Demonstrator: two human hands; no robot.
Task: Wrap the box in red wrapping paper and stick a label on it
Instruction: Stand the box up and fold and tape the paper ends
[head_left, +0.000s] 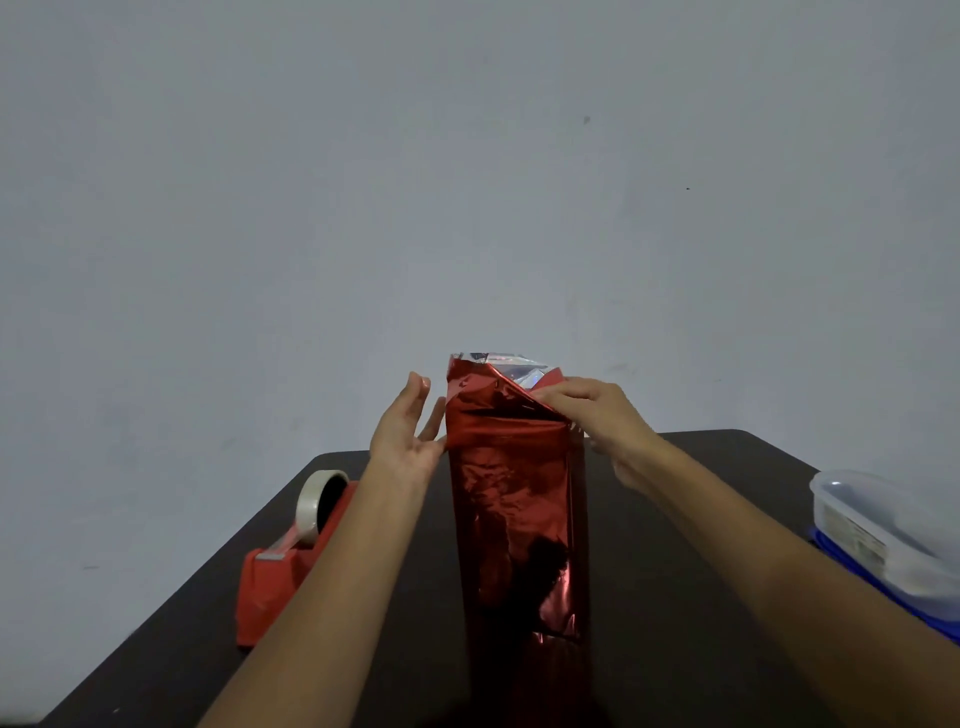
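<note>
Red tape dispenser (280, 564) at left of desk (675, 623) | left hand (408, 434): grip apart, straight fingers steadying left edge of the box (514, 530) | box stands mid-desk, long axis upright, unsealed end pointing up | right hand (597, 415): grip pinched on red wrapping paper (493, 410) top flap | we'd crease each flap flat, then tape.

Here's a plain pale grey wall (363, 182) filling most of the view, flat and bare apart from a small dark mark (586, 120) high on the right and a tinier speck (688, 188) just below it. Down front, a dark matte table (649, 649) with rounded far corners stands before that wall. The light is dim and even, the shadows soft.
</note>
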